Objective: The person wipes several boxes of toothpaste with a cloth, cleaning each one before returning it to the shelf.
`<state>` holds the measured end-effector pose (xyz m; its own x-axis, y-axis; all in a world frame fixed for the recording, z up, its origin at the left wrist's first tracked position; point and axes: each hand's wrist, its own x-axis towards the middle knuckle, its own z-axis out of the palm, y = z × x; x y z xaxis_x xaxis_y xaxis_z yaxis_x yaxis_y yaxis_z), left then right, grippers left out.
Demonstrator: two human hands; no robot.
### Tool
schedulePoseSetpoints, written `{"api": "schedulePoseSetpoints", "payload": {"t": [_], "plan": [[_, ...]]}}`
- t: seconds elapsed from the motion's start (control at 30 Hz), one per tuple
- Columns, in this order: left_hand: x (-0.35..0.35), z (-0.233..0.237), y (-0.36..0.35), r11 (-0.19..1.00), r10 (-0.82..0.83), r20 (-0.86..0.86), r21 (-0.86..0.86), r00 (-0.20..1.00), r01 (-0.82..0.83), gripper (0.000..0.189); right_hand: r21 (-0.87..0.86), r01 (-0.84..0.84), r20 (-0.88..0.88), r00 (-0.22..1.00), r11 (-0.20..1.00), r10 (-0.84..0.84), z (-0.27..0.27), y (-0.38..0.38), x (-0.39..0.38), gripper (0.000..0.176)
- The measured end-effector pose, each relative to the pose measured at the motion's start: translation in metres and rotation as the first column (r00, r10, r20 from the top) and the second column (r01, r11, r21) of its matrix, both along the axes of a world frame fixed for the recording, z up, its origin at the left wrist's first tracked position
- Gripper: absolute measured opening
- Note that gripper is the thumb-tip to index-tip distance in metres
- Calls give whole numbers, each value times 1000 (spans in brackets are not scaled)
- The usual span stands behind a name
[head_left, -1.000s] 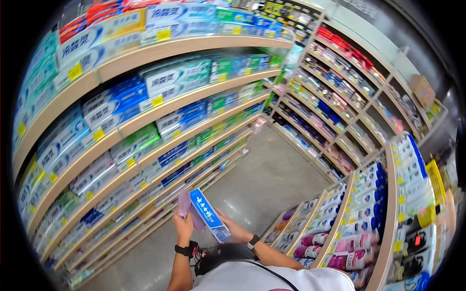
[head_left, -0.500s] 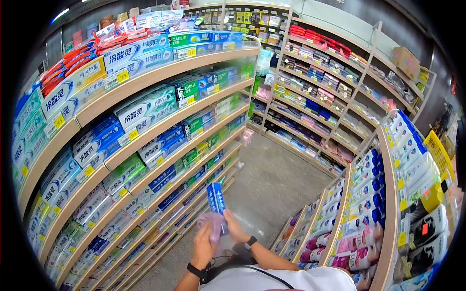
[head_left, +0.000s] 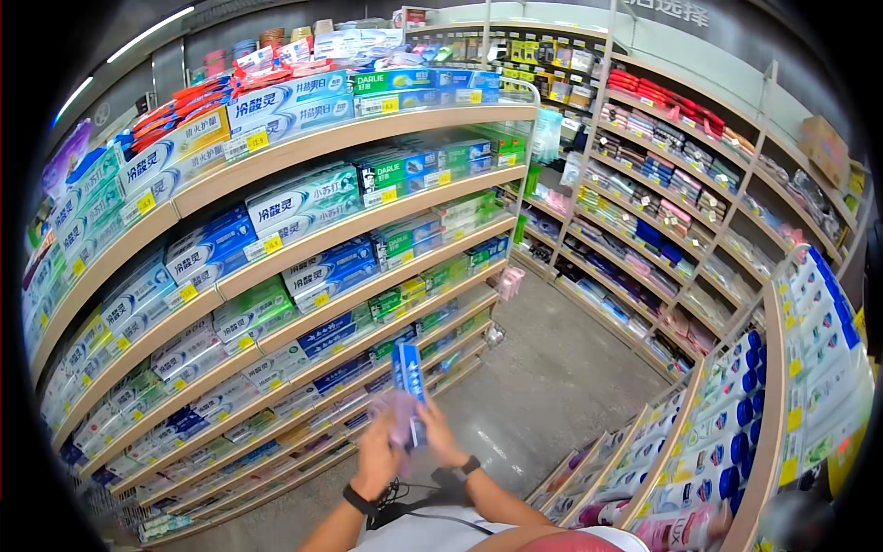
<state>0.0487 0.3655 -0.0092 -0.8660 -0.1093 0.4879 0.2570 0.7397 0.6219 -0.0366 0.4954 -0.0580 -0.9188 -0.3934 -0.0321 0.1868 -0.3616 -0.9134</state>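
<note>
A long blue toothpaste box (head_left: 407,370) with white lettering stands upright in front of me. My right hand (head_left: 441,436) is closed around its lower part from the right. In my left hand (head_left: 375,457) is a crumpled light-purple cloth (head_left: 395,410), pressed against the lower left of the box. The cloth and hands look slightly blurred, and the box's lower end is partly covered. Both wrists wear dark bands.
On my left a curved shelf unit (head_left: 336,218) holds stacked toothpaste boxes, with red packets (head_left: 189,95) on top. Right of me, another shelf (head_left: 768,405) carries bottles. Folded textiles fill the back shelves (head_left: 676,175). Grey floor (head_left: 529,368) runs between them.
My view has turned left, so the shelves sit further right in the picture. Both hands keep their hold on the box and cloth; the cloth has shifted slightly.
</note>
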Motion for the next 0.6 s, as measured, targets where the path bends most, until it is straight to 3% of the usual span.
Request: {"api": "schedulePoseSetpoints", "payload": {"t": [0.07, 0.13, 0.2, 0.27, 0.33, 0.4, 0.47, 0.5, 0.53, 0.6], "plan": [[21, 7, 17, 992, -127, 145, 28, 981, 125, 52, -97, 99, 140, 986, 990, -85, -13, 9, -25, 58], [19, 15, 18, 990, -130, 248, 81, 960, 114, 50, -111, 143, 63, 989, 983, -137, -20, 5, -31, 58], [-2, -4, -2, 994, -81, 97, 83, 992, 73, 47, -41, 33, -5, 999, 999, -34, -11, 4, -21, 59], [-23, 8, -22, 987, 113, -18, 121, 993, -110, 44, 46, -139, -163, 976, 989, 144, -5, -5, -7, 60], [-43, 26, -47, 975, 214, -110, 92, 971, -204, 43, 79, -252, -202, 943, 964, 263, 0, -9, 4, 59], [-45, 42, -48, 935, 281, -114, 258, 953, -244, 47, 104, -300, -196, 929, 948, 315, 12, -5, 10, 58], [-43, 2, -47, 950, 296, -82, 129, 952, -284, 52, 101, -285, -180, 937, 953, 299, -27, -9, -6, 59], [-30, 16, -29, 977, 203, -92, 84, 975, -195, 53, -21, -251, -64, 966, 968, 249, -36, -7, -12, 55], [-17, 27, -9, 994, 100, -92, 41, 991, -97, 54, 29, -162, -98, 982, 986, 164, -13, -6, -12, 56], [0, -17, 5, 1000, 7, -26, -17, 1000, -8, 55, -100, -72, -8, 997, 992, 71, -18, 0, -27, 54]]}}
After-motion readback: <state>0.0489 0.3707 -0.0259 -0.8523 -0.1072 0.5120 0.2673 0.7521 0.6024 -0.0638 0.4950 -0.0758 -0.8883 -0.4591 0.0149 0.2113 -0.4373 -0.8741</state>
